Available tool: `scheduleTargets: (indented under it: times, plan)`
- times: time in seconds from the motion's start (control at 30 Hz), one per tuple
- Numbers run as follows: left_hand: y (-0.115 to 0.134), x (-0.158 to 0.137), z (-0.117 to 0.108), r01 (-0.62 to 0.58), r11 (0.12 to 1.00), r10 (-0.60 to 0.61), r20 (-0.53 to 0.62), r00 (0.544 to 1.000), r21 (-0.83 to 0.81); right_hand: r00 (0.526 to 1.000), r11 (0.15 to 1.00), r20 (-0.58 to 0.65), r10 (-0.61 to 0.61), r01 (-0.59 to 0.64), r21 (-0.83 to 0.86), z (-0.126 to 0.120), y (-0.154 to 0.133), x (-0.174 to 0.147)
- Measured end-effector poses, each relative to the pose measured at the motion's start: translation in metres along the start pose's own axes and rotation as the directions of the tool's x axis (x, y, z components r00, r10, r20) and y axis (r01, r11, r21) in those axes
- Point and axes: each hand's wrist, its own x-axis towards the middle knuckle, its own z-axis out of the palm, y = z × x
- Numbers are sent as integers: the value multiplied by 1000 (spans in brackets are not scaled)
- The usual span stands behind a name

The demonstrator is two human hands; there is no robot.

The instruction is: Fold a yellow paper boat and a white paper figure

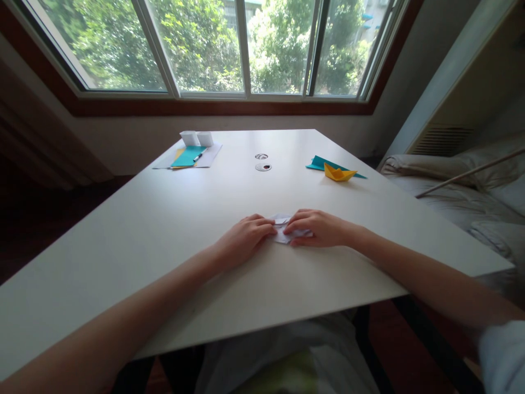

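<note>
A small piece of folded white paper [282, 234] lies on the white table [164, 230] between my two hands. My left hand [249, 236] rests at its left edge, fingers curled together onto the paper. From the right, my right hand [314, 227] reaches over it, with thumb and fingertips pressing on the folds. Both hands cover parts of the paper, so its full shape is hidden. A raised flap shows between the fingertips.
At the back right, a yellow paper boat [338, 173] stands by a teal paper plane [324, 163]. Teal sheets [187, 156], a pen [199, 155] and two white containers [189, 138] are at the back left. Round cable covers [263, 167] sit mid-table. A cushioned seat [443, 169] stands right.
</note>
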Motion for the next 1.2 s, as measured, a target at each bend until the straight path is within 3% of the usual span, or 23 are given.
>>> scheduleTargets:
  times: [0.37,0.7,0.97,1.2]
  plan:
    - [2,1,1,42,999,-41,-49,998,18,999,1000,-46,20,-20,-8,4,-4,4]
    - [0,5,5,40,999,-41,-84,996,-20,992,992,-34,122,-123,-16,1,-6,3]
    - [0,3,7,26,999,-28,-80,996,-20,994,983,-53,-93,83,-165,8,-9,4]
    - [0,6,6,15,998,-18,-51,999,-58,975,983,-129,182,-175,63,11,-5,4]
